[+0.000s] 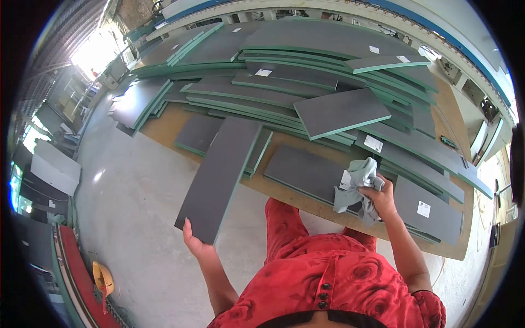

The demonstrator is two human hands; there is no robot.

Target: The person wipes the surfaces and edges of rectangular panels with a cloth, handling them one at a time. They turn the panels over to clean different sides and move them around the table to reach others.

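Observation:
My left hand [198,242] grips the near end of a long dark grey board [221,175] with green edges, its thumb on top. The board's far end rests near the table's front edge, beside a shorter board [198,133]. Bunched in my right hand [384,198] is a light grey cloth [362,183], held over the right end of a dark board [306,170] lying at the table's front. A labelled board [426,210] lies just right of this hand.
Stacks of green-edged boards [311,41] cover much of the brown table [459,240]. One board [342,113] lies askew on top. A small green tool [449,142] is at the right. On the floor at the lower left are a yellow object [103,279] and a red strip [82,273].

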